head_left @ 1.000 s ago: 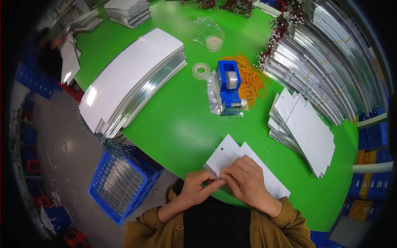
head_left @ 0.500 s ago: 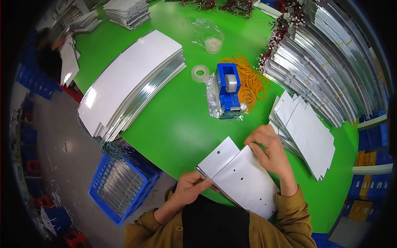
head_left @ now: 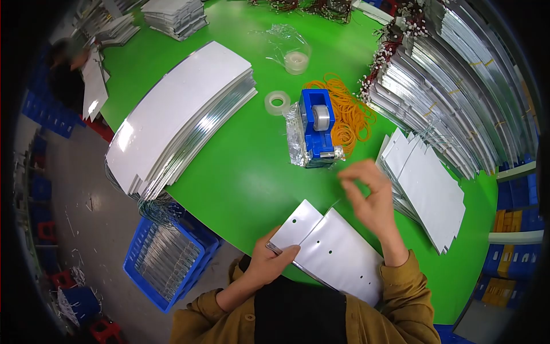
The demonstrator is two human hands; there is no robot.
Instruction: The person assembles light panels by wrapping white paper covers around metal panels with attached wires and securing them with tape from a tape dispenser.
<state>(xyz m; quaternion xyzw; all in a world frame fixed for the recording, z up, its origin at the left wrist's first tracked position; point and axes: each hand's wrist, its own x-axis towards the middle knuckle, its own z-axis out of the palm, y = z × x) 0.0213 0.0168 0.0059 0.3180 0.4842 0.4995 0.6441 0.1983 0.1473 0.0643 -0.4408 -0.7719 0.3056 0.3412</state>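
My left hand (head_left: 272, 259) grips the left edge of a white sheet-metal panel (head_left: 338, 252), with the thumb on top. The panel has several small holes, and a stepped white piece (head_left: 301, 221) lies at its upper left end. A thin wire runs along the step, its tip sticking out past the upper edge. Just above that edge, my right hand (head_left: 372, 198) is raised off the panel with thumb and forefinger curled together; whatever they pinch, if anything, is too small to make out. Beyond it stands a blue tape dispenser (head_left: 315, 129) with a clear roll.
A tall stack of white panels (head_left: 183, 97) stands left, another pile (head_left: 427, 183) right. Orange rubber bands (head_left: 352, 123) and tape rolls (head_left: 277, 103) lie behind on the green table (head_left: 229, 206). A blue crate (head_left: 166, 261) sits below the edge. Another person (head_left: 67, 77) is at far left.
My right hand has let go of the panel's upper corner and lifted away from it, fingers curled. The panel has shifted slightly down and left, and my left thumb lies further over it.
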